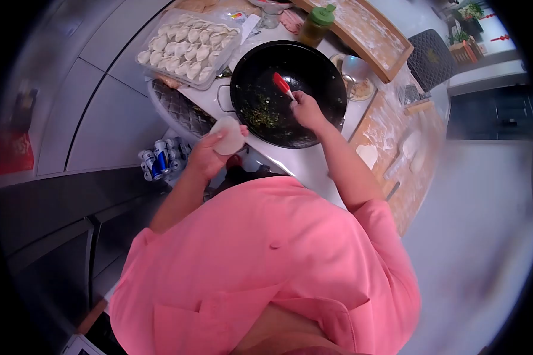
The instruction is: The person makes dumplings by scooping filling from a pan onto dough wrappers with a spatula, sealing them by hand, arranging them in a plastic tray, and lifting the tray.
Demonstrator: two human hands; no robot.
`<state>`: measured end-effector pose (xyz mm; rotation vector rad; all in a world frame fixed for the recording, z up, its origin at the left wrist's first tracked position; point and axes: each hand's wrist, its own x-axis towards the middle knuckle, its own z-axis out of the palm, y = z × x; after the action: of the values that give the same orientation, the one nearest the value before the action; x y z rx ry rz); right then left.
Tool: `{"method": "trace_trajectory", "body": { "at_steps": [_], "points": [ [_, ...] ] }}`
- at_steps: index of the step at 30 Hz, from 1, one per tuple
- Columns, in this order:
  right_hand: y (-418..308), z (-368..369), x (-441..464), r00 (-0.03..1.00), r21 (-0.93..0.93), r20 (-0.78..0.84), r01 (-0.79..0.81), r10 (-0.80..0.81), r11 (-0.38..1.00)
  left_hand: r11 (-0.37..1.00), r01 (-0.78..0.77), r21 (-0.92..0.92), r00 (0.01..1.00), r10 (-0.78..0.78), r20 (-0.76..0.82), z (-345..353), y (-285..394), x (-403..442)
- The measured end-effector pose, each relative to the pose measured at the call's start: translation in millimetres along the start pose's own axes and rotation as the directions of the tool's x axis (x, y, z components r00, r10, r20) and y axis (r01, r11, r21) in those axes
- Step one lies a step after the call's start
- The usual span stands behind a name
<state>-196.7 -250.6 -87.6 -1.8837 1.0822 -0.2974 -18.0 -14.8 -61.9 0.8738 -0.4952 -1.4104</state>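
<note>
A round white dough wrapper (228,136) lies in my left hand (212,152), beside the lower left edge of a large black wok (314,71). Over the wok, my right hand (306,111) is closed on the light handle of a red spatula (281,82), whose head points up and to the left. Chopped green filling (263,114) is spread thinly on the left part of the wok's bottom. At the upper left, several folded dumplings (189,44) sit in rows in a clear plastic tray (206,81).
A green-lidded bottle (317,26) stands behind the wok. To the right are a metal bowl (355,68), a floured wooden tray (391,66) and a floured board (417,183) with a dough wrapper (367,155) on it. Several cans (161,157) are at the lower left.
</note>
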Motion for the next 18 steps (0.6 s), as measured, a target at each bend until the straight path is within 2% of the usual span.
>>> {"method": "trace_trajectory", "body": {
  "at_steps": [2,3,4,6,7,9,10,12,15,17,18],
  "points": [
    [1.3,2.6,18.4,0.995,-0.343,0.007,0.093,-0.096,0.935,0.995,-0.072,0.071,0.996,0.075,-0.040,-16.3,3.1,-7.3],
    [-0.9,2.9,24.4,0.989,-0.497,0.020,0.135,-0.144,0.857,0.939,-0.043,-0.340,0.983,-0.020,-0.181,-19.6,4.0,-8.7],
    [-4.0,5.0,29.8,0.989,-0.499,0.023,0.139,-0.147,0.855,0.717,-0.068,-0.694,0.950,-0.165,-0.264,-23.5,6.5,-9.4],
    [-12.3,9.2,37.5,0.987,-0.637,0.035,0.145,-0.159,0.757,0.762,-0.092,-0.641,0.949,-0.128,-0.289,-27.9,12.1,-14.6],
    [-16.0,9.4,37.9,0.986,-0.639,0.038,0.147,-0.161,0.755,0.804,-0.110,-0.584,0.947,-0.094,-0.308,-29.9,14.1,-16.3],
    [-24.6,9.3,32.4,0.949,-0.717,0.281,0.305,-0.140,0.627,0.816,-0.115,-0.567,0.944,-0.089,-0.319,-35.8,16.2,-18.7],
    [-32.2,3.5,28.0,0.948,-0.719,0.285,0.308,-0.141,0.623,0.826,-0.117,-0.551,0.941,-0.086,-0.328,-38.4,15.5,-18.5],
    [-51.5,-16.8,18.9,0.829,-0.680,0.553,0.506,-0.081,0.531,0.829,-0.125,-0.544,0.932,-0.090,-0.351,-44.3,11.5,-19.0],
    [-80.4,-41.0,30.3,0.866,-0.746,0.489,0.476,-0.102,0.465,0.819,-0.123,-0.561,0.923,-0.113,-0.367,-51.7,3.4,-16.4],
    [-83.1,-45.9,49.6,0.884,-0.750,0.421,0.465,-0.203,0.470,0.805,-0.104,-0.584,0.924,-0.140,-0.357,-58.0,-2.7,-15.5],
    [-85.5,-43.5,58.5,0.904,-0.781,0.385,0.426,-0.185,0.457,0.819,-0.105,-0.564,0.915,-0.143,-0.377,-59.3,-5.1,-15.4]
  ]
}}
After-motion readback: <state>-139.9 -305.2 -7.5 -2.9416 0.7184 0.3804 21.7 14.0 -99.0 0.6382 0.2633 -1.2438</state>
